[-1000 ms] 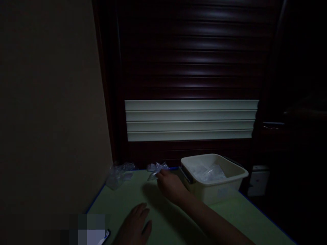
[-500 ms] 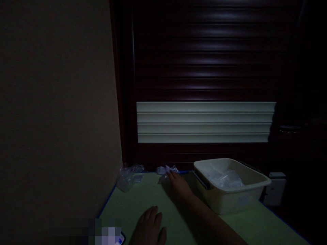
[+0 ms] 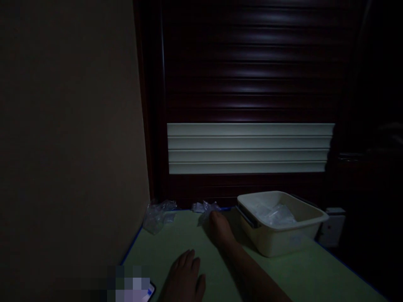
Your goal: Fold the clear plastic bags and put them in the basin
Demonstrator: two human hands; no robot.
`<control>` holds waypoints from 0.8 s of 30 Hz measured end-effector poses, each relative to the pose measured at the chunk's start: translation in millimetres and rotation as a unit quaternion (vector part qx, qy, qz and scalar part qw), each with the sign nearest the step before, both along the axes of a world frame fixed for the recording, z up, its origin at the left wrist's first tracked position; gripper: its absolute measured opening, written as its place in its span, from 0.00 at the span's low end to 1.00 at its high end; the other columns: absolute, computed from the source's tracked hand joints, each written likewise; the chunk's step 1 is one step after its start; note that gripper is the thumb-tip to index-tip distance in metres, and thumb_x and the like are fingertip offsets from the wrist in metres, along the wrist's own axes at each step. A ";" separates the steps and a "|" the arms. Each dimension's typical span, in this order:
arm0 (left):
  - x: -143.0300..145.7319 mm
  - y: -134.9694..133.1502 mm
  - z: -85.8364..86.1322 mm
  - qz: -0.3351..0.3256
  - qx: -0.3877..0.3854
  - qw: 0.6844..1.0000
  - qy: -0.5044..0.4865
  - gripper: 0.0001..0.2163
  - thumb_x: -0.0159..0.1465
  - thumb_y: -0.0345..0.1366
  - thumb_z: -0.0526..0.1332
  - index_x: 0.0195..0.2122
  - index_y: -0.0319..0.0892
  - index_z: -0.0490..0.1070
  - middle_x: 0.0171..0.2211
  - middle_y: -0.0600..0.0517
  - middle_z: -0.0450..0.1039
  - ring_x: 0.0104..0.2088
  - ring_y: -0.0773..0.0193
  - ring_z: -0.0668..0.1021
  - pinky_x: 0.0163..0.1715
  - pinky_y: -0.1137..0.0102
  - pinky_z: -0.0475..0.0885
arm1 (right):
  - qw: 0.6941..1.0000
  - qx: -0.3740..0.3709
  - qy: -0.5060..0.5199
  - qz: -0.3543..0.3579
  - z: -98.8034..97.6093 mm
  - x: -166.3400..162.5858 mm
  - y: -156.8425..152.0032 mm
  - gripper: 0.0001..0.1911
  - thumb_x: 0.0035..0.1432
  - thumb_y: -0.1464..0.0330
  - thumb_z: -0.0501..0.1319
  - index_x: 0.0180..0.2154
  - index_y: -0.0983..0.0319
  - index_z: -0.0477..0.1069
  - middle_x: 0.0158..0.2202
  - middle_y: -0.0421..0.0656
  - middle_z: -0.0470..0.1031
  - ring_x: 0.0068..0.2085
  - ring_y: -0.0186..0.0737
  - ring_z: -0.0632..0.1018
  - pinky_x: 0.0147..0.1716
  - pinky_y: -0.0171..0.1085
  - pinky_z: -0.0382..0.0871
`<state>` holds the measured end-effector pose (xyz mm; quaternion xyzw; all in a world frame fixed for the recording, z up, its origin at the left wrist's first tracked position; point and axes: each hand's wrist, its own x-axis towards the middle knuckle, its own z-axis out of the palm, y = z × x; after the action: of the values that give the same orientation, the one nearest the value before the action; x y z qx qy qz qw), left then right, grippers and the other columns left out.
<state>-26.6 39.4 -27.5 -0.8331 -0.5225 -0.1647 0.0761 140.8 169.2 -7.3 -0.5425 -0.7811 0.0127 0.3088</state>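
Note:
The room is very dim. My right hand (image 3: 220,228) reaches across the green table (image 3: 176,243) to a small crumpled clear plastic bag (image 3: 205,208) at the far edge. Its fingers are curled on the bag. My left hand (image 3: 185,277) lies flat on the table near me, fingers stretched out, holding nothing. A second clear plastic bag (image 3: 159,214) lies in the far left corner by the wall. To the right of my right hand stands a cream plastic tub (image 3: 292,239) with more clear bags inside.
A beige wall (image 3: 69,147) borders the table on the left. A dark roller shutter with a pale band (image 3: 248,147) stands behind. A phone (image 3: 149,290) lies at the near left edge. A small white box (image 3: 332,228) sits right of the tub.
The view shifted left then steadied. My right hand stayed at the small bag on the far edge and curled onto it. My left hand kept resting on the table.

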 end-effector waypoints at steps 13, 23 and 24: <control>-5.9 9.9 -15.5 -0.013 0.052 0.997 -0.060 0.16 0.63 0.36 0.54 0.49 0.37 0.71 0.50 0.40 0.73 0.51 0.49 0.74 0.49 0.55 0.71 | 0.966 0.002 0.230 0.120 32.9 48.9 -81.4 0.09 0.63 0.63 0.49 0.33 0.59 0.62 0.28 0.41 0.69 0.30 0.39 0.70 0.30 0.36 0.62; -8.0 18.6 -24.3 -0.045 0.040 0.976 -0.208 0.21 0.58 0.39 0.60 0.53 0.40 0.67 0.52 0.42 0.70 0.52 0.52 0.74 0.50 0.59 0.71 | 0.873 -0.107 0.452 0.150 5.8 60.6 -110.2 0.23 0.53 0.47 0.59 0.29 0.61 0.63 0.24 0.37 0.65 0.26 0.35 0.68 0.26 0.34 0.62; -6.3 16.5 -23.1 -0.060 0.030 0.973 -0.223 0.22 0.57 0.38 0.61 0.53 0.41 0.66 0.53 0.43 0.70 0.52 0.52 0.73 0.50 0.60 0.71 | 0.862 -0.119 0.467 0.155 5.7 59.3 -111.7 0.23 0.51 0.47 0.60 0.28 0.61 0.62 0.23 0.37 0.64 0.25 0.34 0.68 0.25 0.33 0.62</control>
<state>-32.9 56.0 -50.6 -0.8028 -0.4699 -0.3659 -0.0277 200.1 57.5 -1.6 -0.3774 -0.6117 0.4052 0.5650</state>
